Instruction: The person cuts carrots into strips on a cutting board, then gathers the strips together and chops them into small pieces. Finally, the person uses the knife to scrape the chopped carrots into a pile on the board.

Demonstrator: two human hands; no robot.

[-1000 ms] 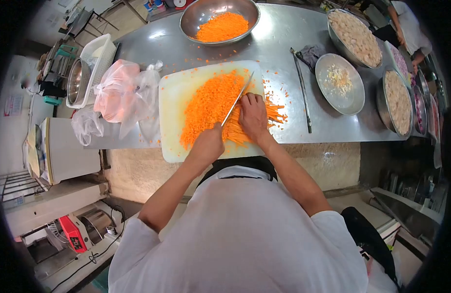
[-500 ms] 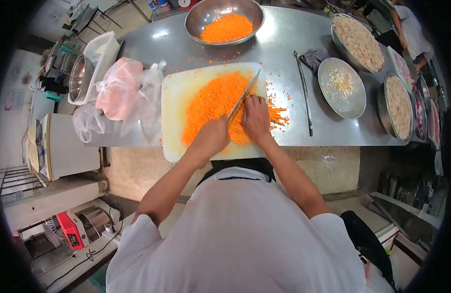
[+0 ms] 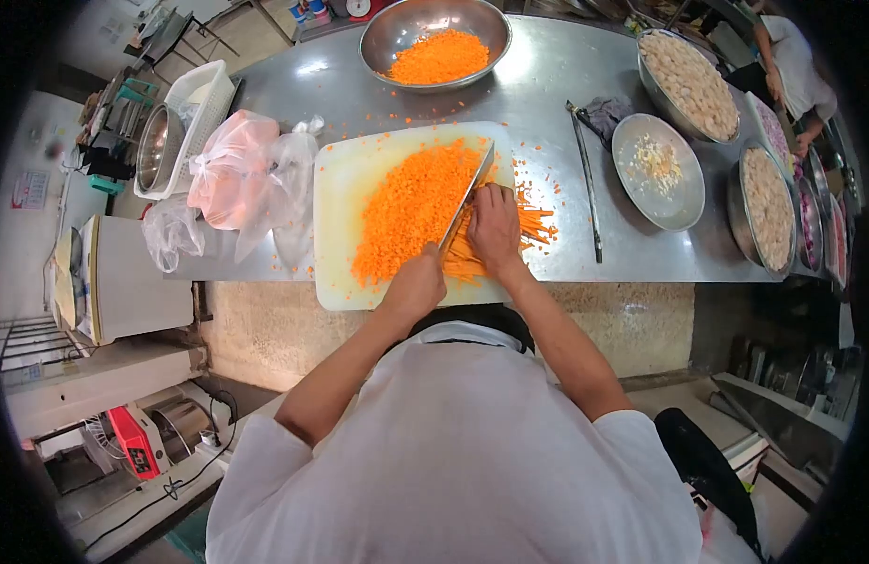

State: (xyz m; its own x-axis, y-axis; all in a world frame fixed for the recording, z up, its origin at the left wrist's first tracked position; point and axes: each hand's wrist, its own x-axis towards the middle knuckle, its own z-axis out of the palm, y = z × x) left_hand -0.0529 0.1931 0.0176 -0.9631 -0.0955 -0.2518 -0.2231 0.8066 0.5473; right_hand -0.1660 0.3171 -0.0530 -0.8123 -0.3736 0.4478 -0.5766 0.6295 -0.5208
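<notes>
Currently, left hand point(image 3: 415, 285): gripping kitchen knife point(image 3: 467, 195).
Right hand point(image 3: 496, 230): clamping carrot strips point(image 3: 533, 226) beside kitchen knife.
Fingertips point(image 3: 483, 194): could be nicked if strips roll.

Knife point(image 3: 468, 195), its handle hidden

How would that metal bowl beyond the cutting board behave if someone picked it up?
The metal bowl should feel stiff, judging by its shiny, smoothly rounded wall. It is probably light for its size: the chopped carrot fills only its lower part. Tipped, those loose bits would likely slide.
</notes>
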